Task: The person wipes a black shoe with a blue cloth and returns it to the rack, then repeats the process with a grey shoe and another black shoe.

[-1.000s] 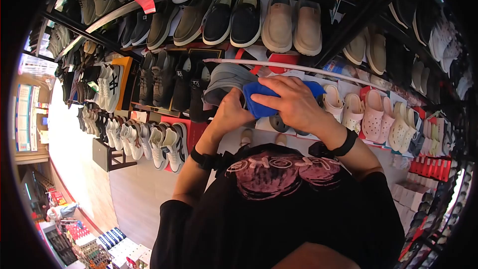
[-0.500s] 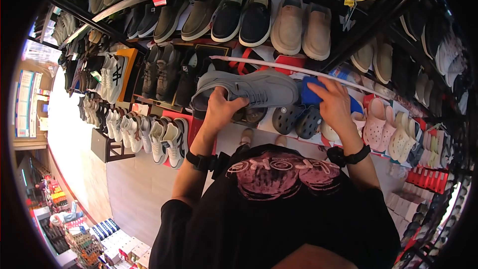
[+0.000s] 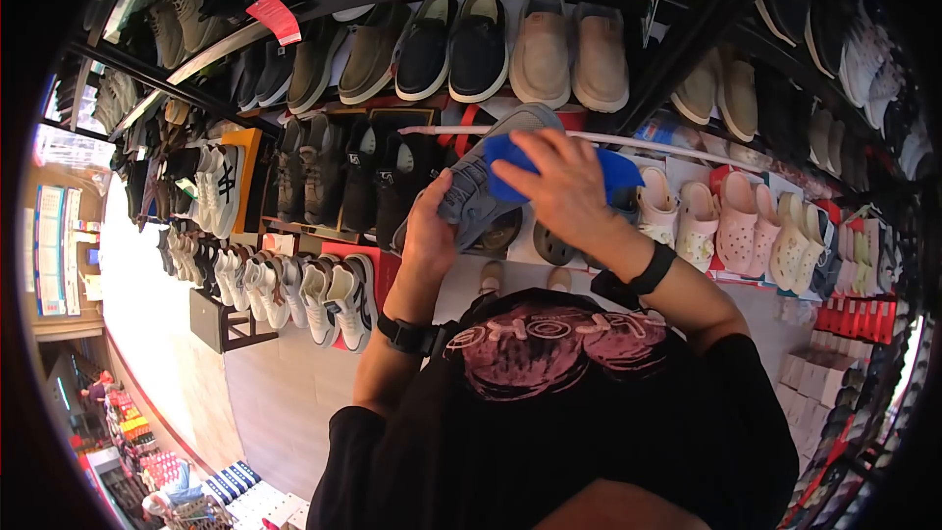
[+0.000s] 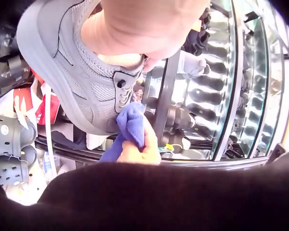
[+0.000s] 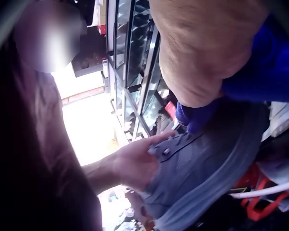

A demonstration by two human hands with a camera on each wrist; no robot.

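A grey lace-up sneaker (image 3: 471, 198) is held up tilted in front of the shelves, its toe pointing up and away. My left hand (image 3: 430, 226) grips it at the heel end; in the left wrist view that hand (image 4: 144, 24) reaches into the shoe's opening. A blue cloth (image 3: 620, 169) is in my right hand (image 3: 564, 182), which presses it on the front part of the sneaker. From the left wrist the bunched cloth (image 4: 131, 122) shows against the toe, beside the laces. The right wrist view has the cloth (image 5: 269, 67) over the upper (image 5: 202, 163).
Slip-on shoes (image 3: 543, 54) line the shelf above, behind a black metal frame (image 3: 687, 39). Pale clogs (image 3: 734, 226) stand to the right, white sneakers (image 3: 329, 294) to the left. A pinkish-white rod (image 3: 648, 144) crosses behind the hands. A dark stool (image 3: 218, 322) stands lower left.
The sneaker has turned from lying sideways with its toe right to toe up. My right hand moved away to the right with the cloth, then back left onto the shoe's front.
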